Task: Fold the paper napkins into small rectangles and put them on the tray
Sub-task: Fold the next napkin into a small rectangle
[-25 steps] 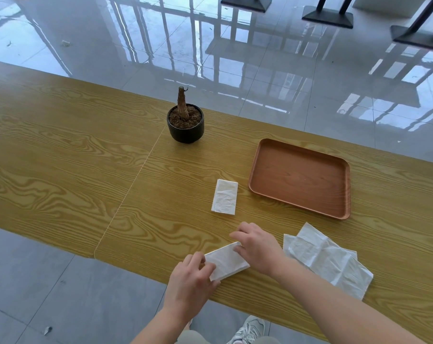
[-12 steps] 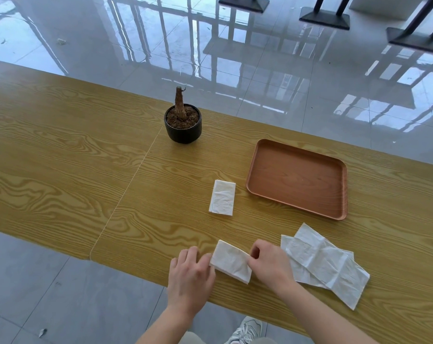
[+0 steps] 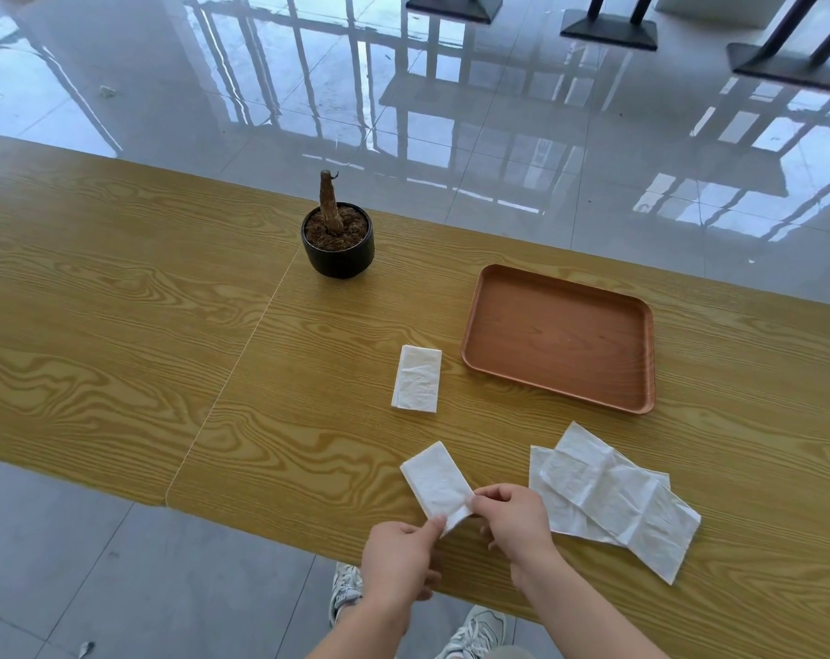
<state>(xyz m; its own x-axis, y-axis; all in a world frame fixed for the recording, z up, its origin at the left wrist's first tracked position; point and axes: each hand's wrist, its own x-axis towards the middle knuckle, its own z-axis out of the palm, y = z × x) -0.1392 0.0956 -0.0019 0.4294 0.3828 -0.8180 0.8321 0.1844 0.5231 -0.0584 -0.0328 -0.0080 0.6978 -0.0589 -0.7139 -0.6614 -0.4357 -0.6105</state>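
Observation:
A folded white napkin (image 3: 435, 482) lies slanted near the table's front edge. My left hand (image 3: 400, 558) and my right hand (image 3: 512, 518) both pinch its near end, which is lifted a little off the wood. A second folded napkin (image 3: 417, 385) rests flat further back, just left of the brown tray (image 3: 479, 297). The tray has nothing in it. To the right of my right hand, a couple of unfolded creased napkins (image 3: 612, 497) lie overlapping on the table.
A small black pot (image 3: 339, 252) with soil and a bare stem stands behind the napkins. The wooden table (image 3: 118, 325) has a seam running from the pot to its front edge. Glossy floor and dark table bases (image 3: 608, 30) lie beyond.
The napkin has turned from lying across in front of me to pointing away and left. Both hands slid to its near end and lifted that end.

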